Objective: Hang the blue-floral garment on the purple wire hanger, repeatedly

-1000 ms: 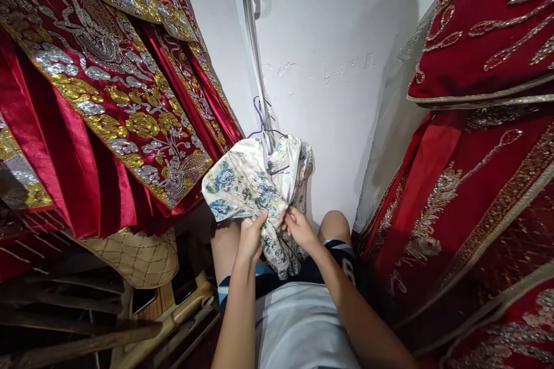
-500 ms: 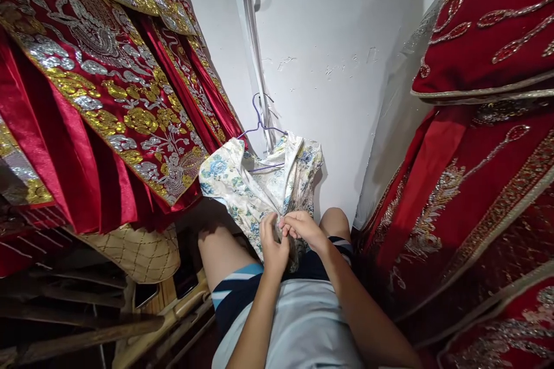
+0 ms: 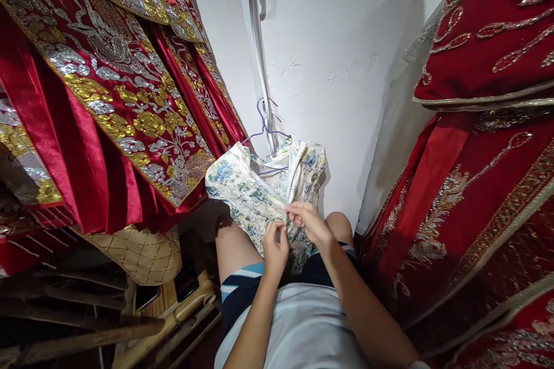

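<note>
A white short-sleeved blouse [image 3: 242, 184] with blue and yellow flowers hangs in front of me on a purple hanger [image 3: 264, 127]. Its lower part drapes between my knees. My left hand [image 3: 276, 245] is closed, pinching the front opening of the blouse low down. Slightly higher and to the right, my right hand [image 3: 308, 222] pinches the edge of the same opening. Whether a small fastener sits between the fingers cannot be made out.
Red garments with gold and silver embroidery [image 3: 147, 121] hang at the left. More red beaded garments [image 3: 489, 46] hang close at the right. Behind the blouse stands a white wall [image 3: 337, 29]. A wooden chair [image 3: 160, 337] is at lower left, with a phone-like object.
My right hand has moved up a little along the blouse's opening, while my left hand has shifted slightly lower. The hands are now further apart, and the view has shifted slightly.
</note>
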Motion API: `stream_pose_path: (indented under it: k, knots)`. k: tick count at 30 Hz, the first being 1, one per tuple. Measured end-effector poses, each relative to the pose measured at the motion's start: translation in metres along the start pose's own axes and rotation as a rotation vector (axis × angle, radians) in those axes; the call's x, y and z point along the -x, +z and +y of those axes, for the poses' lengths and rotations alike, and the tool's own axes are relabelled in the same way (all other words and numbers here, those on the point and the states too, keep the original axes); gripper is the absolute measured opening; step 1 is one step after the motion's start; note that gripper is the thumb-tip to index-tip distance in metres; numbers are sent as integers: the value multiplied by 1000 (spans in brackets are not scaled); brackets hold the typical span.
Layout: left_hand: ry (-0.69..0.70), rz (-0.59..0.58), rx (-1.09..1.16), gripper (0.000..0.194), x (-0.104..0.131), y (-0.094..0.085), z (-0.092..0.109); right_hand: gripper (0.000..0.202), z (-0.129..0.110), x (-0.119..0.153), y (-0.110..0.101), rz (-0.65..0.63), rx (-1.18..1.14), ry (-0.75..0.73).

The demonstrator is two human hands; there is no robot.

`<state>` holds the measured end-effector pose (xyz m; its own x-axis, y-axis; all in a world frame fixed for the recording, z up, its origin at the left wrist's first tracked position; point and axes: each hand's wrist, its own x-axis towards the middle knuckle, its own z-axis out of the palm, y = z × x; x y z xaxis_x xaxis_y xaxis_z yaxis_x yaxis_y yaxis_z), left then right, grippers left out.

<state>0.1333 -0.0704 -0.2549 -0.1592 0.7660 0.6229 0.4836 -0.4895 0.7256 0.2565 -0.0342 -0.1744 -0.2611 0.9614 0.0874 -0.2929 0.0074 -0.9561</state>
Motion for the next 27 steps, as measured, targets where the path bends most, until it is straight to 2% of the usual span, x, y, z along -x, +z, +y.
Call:
stream_pose_path:
  k: [3, 7, 10, 12, 14, 15, 18, 19, 20, 22, 25, 27]
  knots:
    - [-9, -28, -28, 13, -5, -2, -13, 22, -42, -31, 12, 57, -36, -152]
    - [-24, -59, -55, 11, -6, -15, -34, 13, -98, -71, 37, 72, -129, -164]
    - [-59, -123, -67, 15, -6, -27, -43, 13, -117, -81, 49, 112, -167, -195]
    - [-59, -158, -78, 17, -14, -35, -39, 14, -119, -78, 51, 88, -137, -235]
    - [-5, -119, -65, 15, -35, -44, -23, 13, -115, -71, 51, 36, -79, -283]
    - [49, -63, -42, 16, -50, -49, -9, 13, -113, -68, 50, 8, -46, -309]
    - [231, 158, -52, 29, -107, -65, 41, 14, -111, -63, 50, -57, 66, -388]
    - [304, 185, -67, 30, -127, -69, 58, 14, -112, -63, 51, -74, 99, -413]
    - [362, 178, -93, 29, -145, -72, 73, 15, -114, -63, 52, -86, 126, -438]
    - [453, 92, -164, 23, -173, -76, 96, 14, -117, -67, 53, -77, 166, -474]
    - [527, 32, -241, 17, -194, -76, 109, 14, -112, -75, 51, 16, 259, -475]
    - [479, 115, -178, 15, -199, -81, 106, 15, -97, -77, 46, 92, 330, -421]
